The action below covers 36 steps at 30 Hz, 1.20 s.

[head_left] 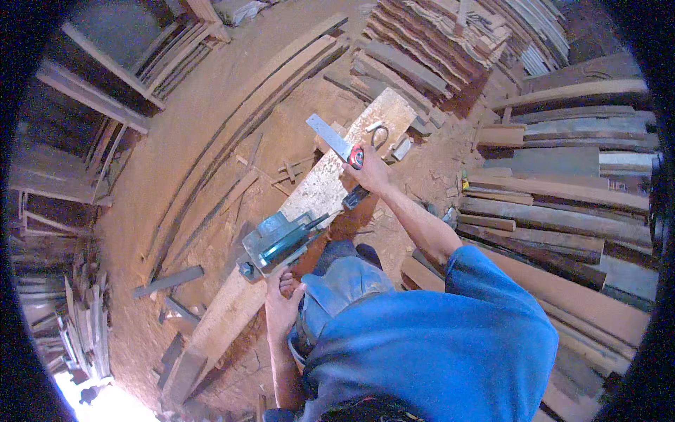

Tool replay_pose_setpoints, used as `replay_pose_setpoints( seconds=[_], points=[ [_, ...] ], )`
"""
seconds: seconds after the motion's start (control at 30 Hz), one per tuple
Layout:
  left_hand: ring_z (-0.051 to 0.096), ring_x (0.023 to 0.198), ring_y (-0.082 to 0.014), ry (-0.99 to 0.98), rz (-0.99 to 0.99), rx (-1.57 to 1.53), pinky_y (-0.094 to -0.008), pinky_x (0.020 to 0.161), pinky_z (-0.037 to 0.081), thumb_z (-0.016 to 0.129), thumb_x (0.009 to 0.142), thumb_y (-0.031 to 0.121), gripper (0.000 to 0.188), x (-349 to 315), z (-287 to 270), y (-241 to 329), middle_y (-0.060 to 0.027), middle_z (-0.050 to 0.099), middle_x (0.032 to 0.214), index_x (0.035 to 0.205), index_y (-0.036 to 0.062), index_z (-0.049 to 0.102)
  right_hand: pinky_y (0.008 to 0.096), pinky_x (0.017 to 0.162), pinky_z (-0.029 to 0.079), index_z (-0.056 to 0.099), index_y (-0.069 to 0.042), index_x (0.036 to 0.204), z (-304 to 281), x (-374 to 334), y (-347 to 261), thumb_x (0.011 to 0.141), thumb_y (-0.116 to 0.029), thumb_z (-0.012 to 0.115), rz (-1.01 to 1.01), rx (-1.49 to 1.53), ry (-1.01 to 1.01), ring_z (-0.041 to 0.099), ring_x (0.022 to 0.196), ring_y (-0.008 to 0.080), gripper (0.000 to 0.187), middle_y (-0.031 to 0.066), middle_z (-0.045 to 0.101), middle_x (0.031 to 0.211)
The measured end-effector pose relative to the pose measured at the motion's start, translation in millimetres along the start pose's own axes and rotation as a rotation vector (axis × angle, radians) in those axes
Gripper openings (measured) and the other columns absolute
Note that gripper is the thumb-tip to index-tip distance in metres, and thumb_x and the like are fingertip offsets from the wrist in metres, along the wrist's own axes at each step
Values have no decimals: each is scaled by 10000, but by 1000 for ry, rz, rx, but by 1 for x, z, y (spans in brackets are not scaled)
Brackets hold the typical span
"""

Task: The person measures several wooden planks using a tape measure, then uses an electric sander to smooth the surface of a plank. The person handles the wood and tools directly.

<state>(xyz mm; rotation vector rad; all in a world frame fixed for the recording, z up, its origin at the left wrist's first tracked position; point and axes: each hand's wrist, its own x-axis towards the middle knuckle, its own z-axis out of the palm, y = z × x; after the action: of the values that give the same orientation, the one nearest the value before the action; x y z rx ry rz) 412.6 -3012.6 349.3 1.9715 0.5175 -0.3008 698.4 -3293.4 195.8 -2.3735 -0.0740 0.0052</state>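
The fingers of the right hand (371, 174) close around a red-and-black tape measure (356, 157), which sits over a thick wooden beam (318, 184). A flat metal blade (328, 133) reaches out from beside it, past the beam's far edge. The left hand (283, 302) has its fingers curled, near the lower end of a grey-teal metal machine (275, 239) on the beam; whether they grip anything, I cannot tell. Just beyond the right hand lie a dark cord loop (380, 136) and a pale block-shaped object (402, 149). Farther out, long boards (555, 207) lie stacked at right, and brown floor (186, 119) spreads at upper left.
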Motion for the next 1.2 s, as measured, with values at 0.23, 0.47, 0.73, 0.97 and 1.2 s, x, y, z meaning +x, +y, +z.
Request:
replay_pose_setpoints(
  seconds=[0.23,0.47,0.73,0.97,1.2],
  points=[
    [678,1046,-225,5,-160,-123,-368,934,559,816,848,125,618,-1,36,-3,-170,674,1185,1388,-14,548,518,1035,432,528,-48,1380,-16,17,18,806,-511,811,-133,-310,-33,580,1183,401,789,174,626,1254],
    [673,1054,-217,-3,-202,-177,-356,925,562,797,887,138,590,13,53,5,-159,679,1177,1400,-4,542,565,1039,393,557,-99,1400,-32,35,46,837,-568,754,-226,-417,-71,526,1217,434,759,162,622,1310],
    [674,1044,-221,48,-267,-335,-353,904,564,776,920,170,603,26,63,-8,-146,670,1171,1414,-29,494,537,1012,431,699,-151,1251,-50,69,64,908,-411,703,-251,-350,77,564,1184,399,431,150,654,1256],
    [651,1074,-247,334,-520,-964,-408,873,582,710,982,218,529,56,94,-13,-114,645,1142,1387,-11,458,511,982,465,756,-171,1141,-56,131,72,882,-351,680,-288,-630,-184,618,1158,377,324,141,703,1187],
    [658,932,-282,655,-501,-1197,-459,781,568,729,962,228,343,129,137,-26,-116,685,1089,1201,3,632,437,907,524,702,8,1129,-53,135,64,912,-307,728,-157,39,-75,682,987,314,383,177,720,1037]
  ],
)
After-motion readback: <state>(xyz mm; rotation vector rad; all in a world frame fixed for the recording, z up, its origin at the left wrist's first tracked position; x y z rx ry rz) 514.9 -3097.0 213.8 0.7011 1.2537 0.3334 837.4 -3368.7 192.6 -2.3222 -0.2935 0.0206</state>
